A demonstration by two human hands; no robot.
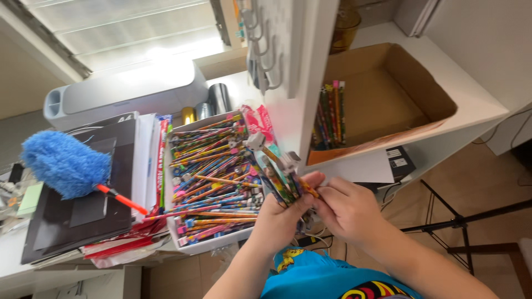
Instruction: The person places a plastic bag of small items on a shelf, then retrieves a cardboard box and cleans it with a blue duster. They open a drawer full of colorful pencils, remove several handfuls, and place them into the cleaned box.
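Pencil box [191, 242] left of hands, w/ duster [65, 163] further left

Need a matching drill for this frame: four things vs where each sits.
Things:
1. fluffy blue duster
2. white box of patterned pencils
3. brown cardboard box
4. bundle of pencils

Places:
A. on the white shelf, upper right
B. gripped in the left hand
C. on the dark stack, far left
D. middle of the cluttered desk

Pairs: 1-C, 2-D, 3-A, 4-B
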